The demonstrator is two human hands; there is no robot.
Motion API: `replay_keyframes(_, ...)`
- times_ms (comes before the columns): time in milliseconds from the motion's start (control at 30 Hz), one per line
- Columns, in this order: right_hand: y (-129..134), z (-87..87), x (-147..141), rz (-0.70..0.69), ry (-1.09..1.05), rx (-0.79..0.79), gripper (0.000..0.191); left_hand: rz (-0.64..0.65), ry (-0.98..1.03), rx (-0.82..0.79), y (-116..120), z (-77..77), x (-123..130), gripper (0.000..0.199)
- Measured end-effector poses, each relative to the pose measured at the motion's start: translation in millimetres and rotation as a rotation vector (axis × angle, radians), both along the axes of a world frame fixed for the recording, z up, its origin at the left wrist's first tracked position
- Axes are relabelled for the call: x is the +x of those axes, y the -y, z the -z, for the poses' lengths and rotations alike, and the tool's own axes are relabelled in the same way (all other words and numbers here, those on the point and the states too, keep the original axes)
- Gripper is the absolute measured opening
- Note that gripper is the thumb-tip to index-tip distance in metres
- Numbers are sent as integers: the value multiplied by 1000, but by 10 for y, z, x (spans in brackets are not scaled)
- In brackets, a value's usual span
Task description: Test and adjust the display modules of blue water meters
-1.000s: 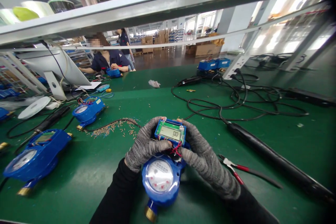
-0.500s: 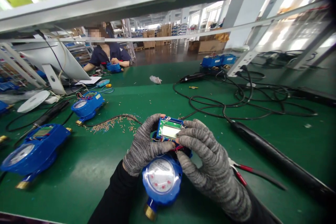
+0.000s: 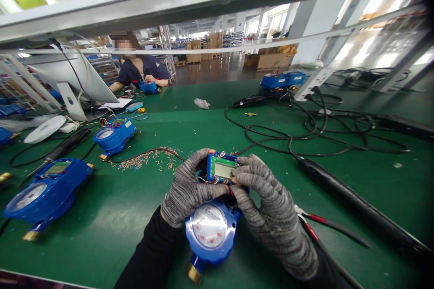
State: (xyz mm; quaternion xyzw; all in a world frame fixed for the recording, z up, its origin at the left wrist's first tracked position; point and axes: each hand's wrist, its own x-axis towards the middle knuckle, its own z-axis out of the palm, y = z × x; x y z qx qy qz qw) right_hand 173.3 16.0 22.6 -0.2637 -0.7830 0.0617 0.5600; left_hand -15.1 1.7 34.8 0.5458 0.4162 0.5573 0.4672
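A blue water meter [image 3: 210,230] with a round clear dial and a brass end stands before me. At its far side is a blue-cased display module [image 3: 224,170] with a green circuit board, a small screen and thin wires along its near edge. My left hand [image 3: 186,189], in a grey knit glove with bare fingertips, is closed around the module's left side. From the right, my right hand [image 3: 271,210], gloved alike, pinches the module's near right corner; red wire shows between the thumbs. Pliers [image 3: 318,219] with red and black handles lie beside my right wrist.
More blue meters [image 3: 50,189] stand at the left, beside a pile of small screws [image 3: 145,159]. Black cables [image 3: 271,133] and a long black tool handle [image 3: 352,198] lie at the right. Across the bench sits a co-worker [image 3: 142,70] near a monitor [image 3: 77,76].
The display module has shifted slightly right and tilted, so its screen looks less bright. Both hands keep hold of it, and my right fingers have moved a little.
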Motion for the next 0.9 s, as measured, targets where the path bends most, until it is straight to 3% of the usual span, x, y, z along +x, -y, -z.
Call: replay_keyframes(900,-56,39,33,-23,34,1,19,-156,-193,116,17,39,-39,75)
